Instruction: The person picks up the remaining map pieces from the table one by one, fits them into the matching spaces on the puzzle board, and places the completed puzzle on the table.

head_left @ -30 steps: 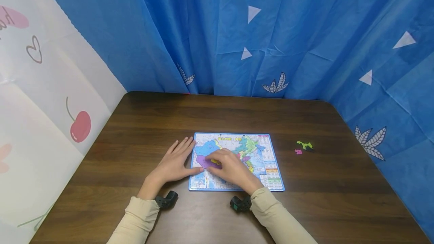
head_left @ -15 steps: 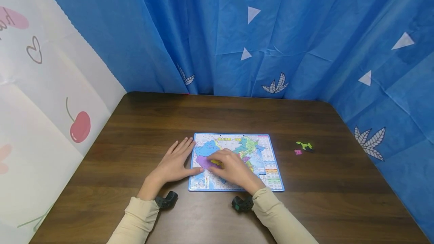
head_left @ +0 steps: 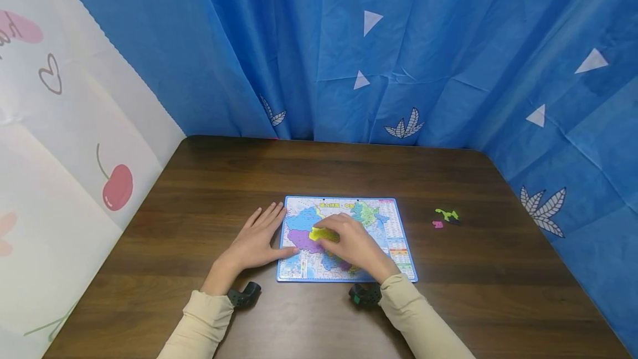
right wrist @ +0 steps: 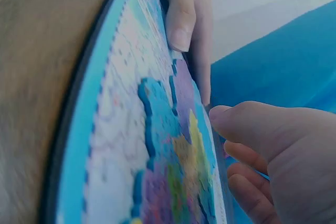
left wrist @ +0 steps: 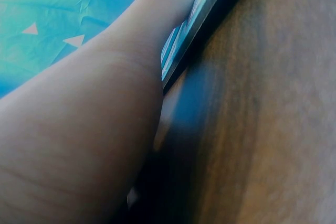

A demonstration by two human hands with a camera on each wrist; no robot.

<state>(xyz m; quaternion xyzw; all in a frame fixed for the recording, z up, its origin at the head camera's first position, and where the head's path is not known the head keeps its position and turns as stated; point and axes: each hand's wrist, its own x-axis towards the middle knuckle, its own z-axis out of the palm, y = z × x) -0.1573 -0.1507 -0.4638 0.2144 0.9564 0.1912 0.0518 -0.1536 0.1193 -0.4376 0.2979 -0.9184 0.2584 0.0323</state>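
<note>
A map puzzle board (head_left: 399,266) with a blue rim lies flat on the table. Coloured pieces sit on it, among them a blue one (head_left: 302,219), a purple one (head_left: 301,241) and a yellow one (head_left: 321,234). My left hand (head_left: 256,244) rests with spread fingers at the board's left side, the thumb lying over its edge. Over the middle of the board is my right hand (head_left: 353,244), its bent fingers and thumb apart beside the yellow piece. In the right wrist view, nothing shows between that hand's thumb (right wrist: 236,120) and fingers. The hand hides part of the map.
To the right of the board, a green puzzle piece (head_left: 445,214), a pink one (head_left: 437,225) and a dark one lie loose on the brown table (head_left: 498,270). A blue curtain (head_left: 319,104) hangs behind the table, and a white printed cloth (head_left: 75,126) hangs at the left.
My right hand has shifted right, leaving more of the yellow piece in sight. My left hand has stayed put.
</note>
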